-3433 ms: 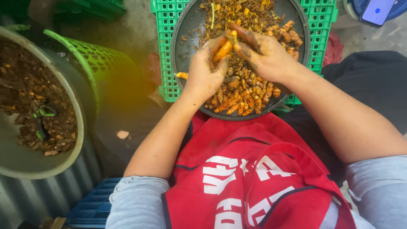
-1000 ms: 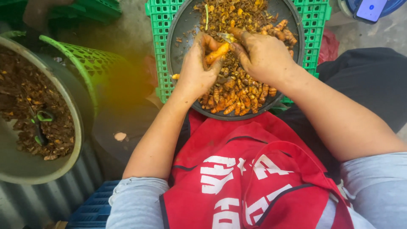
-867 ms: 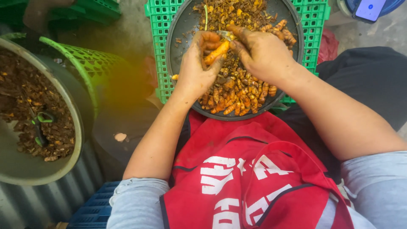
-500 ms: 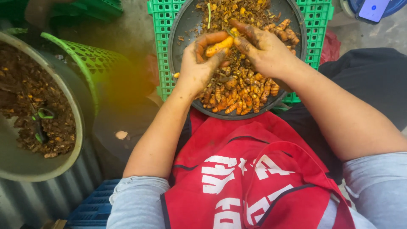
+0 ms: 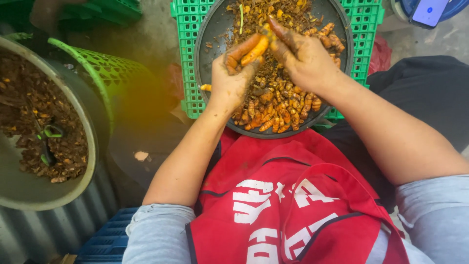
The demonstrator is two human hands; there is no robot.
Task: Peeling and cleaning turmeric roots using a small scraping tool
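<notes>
– Where do we look from?
– From our own head, straight down over our lap, close above the dark round pan (image 5: 210, 34) on the green crate (image 5: 188, 58).
– How much do we take in?
– One view only: forearms, red apron (image 5: 293, 195), the grey tub (image 5: 29, 188) at left.

The orange root (image 5: 254, 50) is now held higher in the left hand (image 5: 233, 80), with fingers curled further around its lower end than a second ago. It is tilted more steeply, its bright peeled tip pointing up and right. The right hand (image 5: 304, 57) is shifted slightly, its fingertips (image 5: 273, 27) now set against the root's top end instead of over its middle. The pan (image 5: 210, 34) is seen slightly lower in the view.
</notes>
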